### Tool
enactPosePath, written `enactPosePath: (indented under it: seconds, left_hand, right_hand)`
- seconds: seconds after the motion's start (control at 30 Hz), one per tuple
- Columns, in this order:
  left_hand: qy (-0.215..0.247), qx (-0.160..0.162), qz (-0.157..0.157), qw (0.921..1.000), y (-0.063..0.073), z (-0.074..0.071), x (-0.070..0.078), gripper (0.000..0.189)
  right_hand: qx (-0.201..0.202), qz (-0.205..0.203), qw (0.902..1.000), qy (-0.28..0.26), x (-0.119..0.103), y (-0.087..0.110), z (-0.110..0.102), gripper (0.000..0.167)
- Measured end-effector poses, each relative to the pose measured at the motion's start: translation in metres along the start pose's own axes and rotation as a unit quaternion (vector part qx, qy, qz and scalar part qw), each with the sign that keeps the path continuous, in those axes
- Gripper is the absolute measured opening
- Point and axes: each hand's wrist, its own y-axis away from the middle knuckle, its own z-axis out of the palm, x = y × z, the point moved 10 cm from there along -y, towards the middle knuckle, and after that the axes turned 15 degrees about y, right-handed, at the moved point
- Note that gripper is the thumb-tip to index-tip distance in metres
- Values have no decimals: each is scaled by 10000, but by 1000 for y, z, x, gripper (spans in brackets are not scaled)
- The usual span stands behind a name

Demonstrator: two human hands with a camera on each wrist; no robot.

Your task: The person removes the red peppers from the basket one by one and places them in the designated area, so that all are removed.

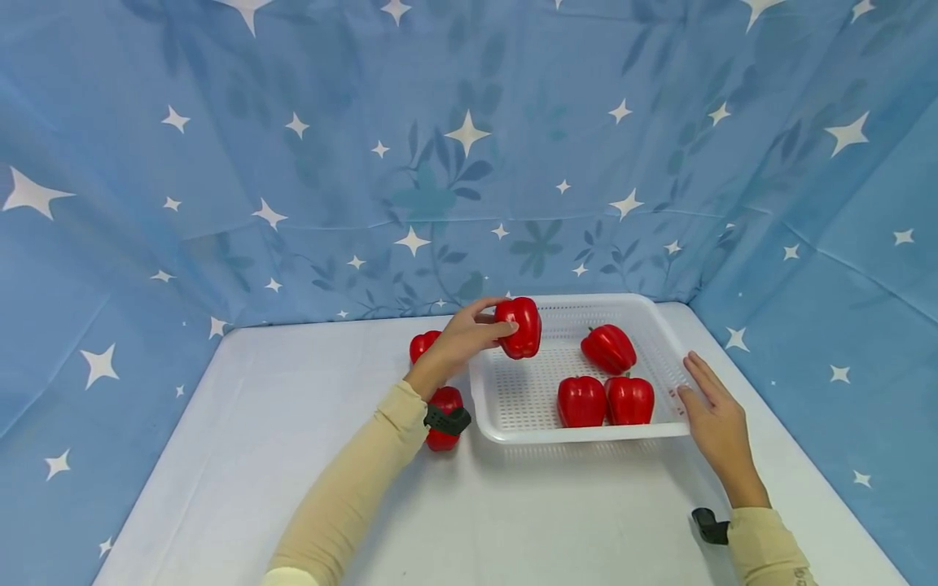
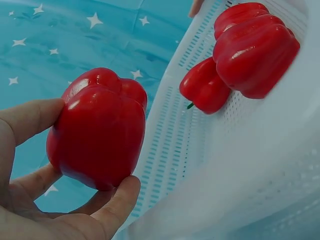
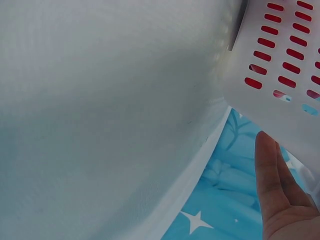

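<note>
A red bell pepper [image 1: 519,328] is pinched between the thumb and fingers of my left hand [image 1: 463,335], held up over the left side of a white perforated basket [image 1: 579,435]. The left wrist view shows this pepper's smooth lobed side. Inside the basket lie three red bell peppers: one tilted at the back [image 1: 609,349], and two side by side at the front, a left one [image 1: 582,402] and a right one [image 1: 630,400]. At the basket's right rim, my right hand [image 1: 720,423] rests with fingers extended along the outer wall.
Left of the basket, one red bell pepper [image 1: 422,345] is partly hidden by my left hand. More red pepper [image 1: 443,439] shows around the black wrist strap [image 1: 447,420]; whether it is one or two I cannot tell. A blue star-patterned curtain [image 1: 440,163] surrounds the white table [image 1: 293,391].
</note>
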Motion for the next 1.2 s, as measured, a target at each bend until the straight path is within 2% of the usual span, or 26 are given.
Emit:
enactPosePath:
  seconds: [0.2,0.43,0.6,0.93,1.2]
  left_hand:
    - [128,54,-42,9999,9,-10,4,62]
    - [195,166,-24,9997,18,-32,7,65]
    - [203,204,76,9996,26,-49,11,63]
    - [86,484,124,9987,41,-88,11,64]
    - [6,716,219,9972,55,-115,12,65]
  right_hand:
    - [-26,42,10000,9,0,1,0,57]
    - [-20,4,10000,7,-2,0,2,57]
    - [-15,68,10000,-13,-1,1,1,57]
    - [-7,250,9997,-46,3,3,1,57]
    - [41,244,9997,-28,1,2,1,57]
